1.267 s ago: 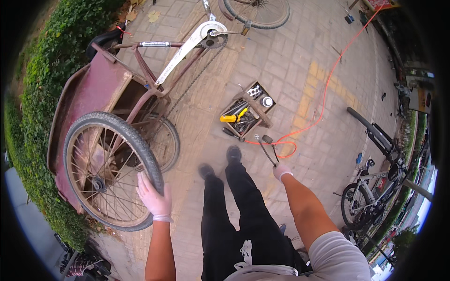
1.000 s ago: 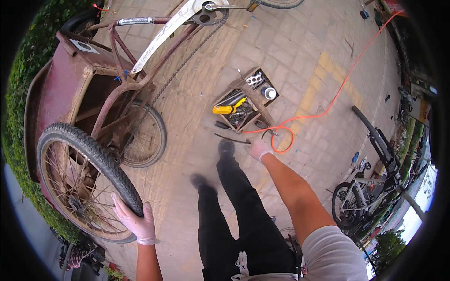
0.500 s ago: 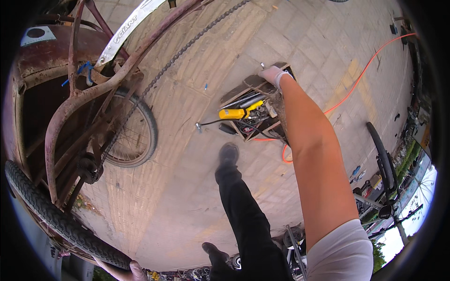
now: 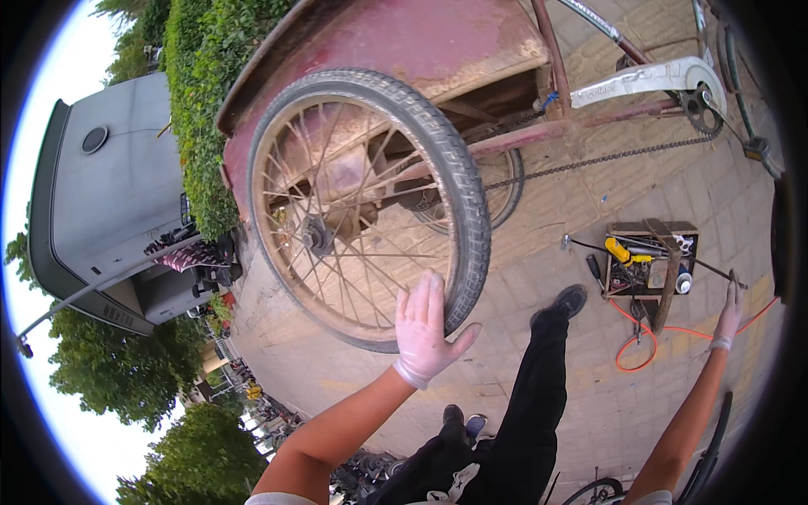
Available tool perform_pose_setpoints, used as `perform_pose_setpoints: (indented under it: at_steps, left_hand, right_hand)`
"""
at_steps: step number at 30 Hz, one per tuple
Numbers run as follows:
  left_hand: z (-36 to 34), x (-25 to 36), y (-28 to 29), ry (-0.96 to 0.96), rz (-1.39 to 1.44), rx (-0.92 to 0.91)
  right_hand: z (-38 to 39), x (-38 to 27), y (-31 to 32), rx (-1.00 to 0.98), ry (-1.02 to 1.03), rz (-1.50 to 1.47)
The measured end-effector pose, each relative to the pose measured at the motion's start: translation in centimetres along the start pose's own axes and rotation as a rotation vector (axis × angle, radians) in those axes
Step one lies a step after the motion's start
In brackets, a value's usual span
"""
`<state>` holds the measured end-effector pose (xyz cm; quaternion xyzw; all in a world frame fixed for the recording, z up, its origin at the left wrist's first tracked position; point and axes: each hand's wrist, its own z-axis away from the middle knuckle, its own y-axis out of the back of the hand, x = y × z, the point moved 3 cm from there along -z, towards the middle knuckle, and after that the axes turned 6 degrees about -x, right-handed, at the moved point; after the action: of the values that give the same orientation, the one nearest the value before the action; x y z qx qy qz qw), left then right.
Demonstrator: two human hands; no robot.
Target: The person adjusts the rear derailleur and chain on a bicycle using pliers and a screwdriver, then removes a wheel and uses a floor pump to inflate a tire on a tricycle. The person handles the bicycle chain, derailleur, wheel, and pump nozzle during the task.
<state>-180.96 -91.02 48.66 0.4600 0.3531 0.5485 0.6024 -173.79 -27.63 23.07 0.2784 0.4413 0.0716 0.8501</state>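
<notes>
My left hand, in a thin translucent glove, lies against the lower rim of a spoked wheel with a black knobby tyre. Its fingers are stretched out and the thumb stands apart. Far to the right, my gloved right hand has its fingers closed at the end of a thin dark rod, whose other end lies over an open wooden toolbox. A yellow-handled tool and several metal tools lie in the box. The wheel belongs to a rusty red cargo tricycle.
An orange hose loops on the paving beside the toolbox. A chain runs along the tricycle to a chainring by a white chain guard. A second wheel stands behind. Bicycle parts lie near my feet.
My view has swung left toward the near wheel. My left hand now lies flat-fingered on its rim. My right hand has shifted from the toolbox's far edge to the rod at its right.
</notes>
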Motion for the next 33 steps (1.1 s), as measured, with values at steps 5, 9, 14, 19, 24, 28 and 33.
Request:
perform_pose_setpoints:
  at_steps: [5, 9, 14, 19, 24, 28, 33]
  left_hand:
    - [-0.6, 0.1, 0.7, -0.01, 0.078, 0.014]
    - [-2.5, 1.7, 2.8, 0.036, 0.181, 0.026]
    - [7.0, -5.1, 7.5, 0.238, 0.544, 0.439]
    - [11.3, -22.9, 7.0, 1.095, 1.427, 0.608]
    - [7.1, -25.5, 3.6, 1.457, 1.754, 0.514]
    - [8.2, -23.7, 3.1, 1.668, 1.628, 0.381]
    - [8.2, -22.0, 4.1, 1.755, 1.752, 0.368]
  right_hand:
    - [8.0, -24.3, 8.5, 0.096, 0.288, -0.336]
    - [14.5, -37.7, -1.9, -0.068, 0.335, -0.474]
    - [25.2, -41.8, -17.0, -0.532, -0.277, -0.575]
    - [37.4, -46.5, -19.1, -0.685, -0.477, -1.246]
    - [46.0, -50.0, -22.0, -0.77, -0.245, -0.691]
    - [49.8, -50.6, -27.0, -0.636, -0.052, -0.47]
    - [51.6, -50.2, -30.7, -0.535, 0.335, -0.148]
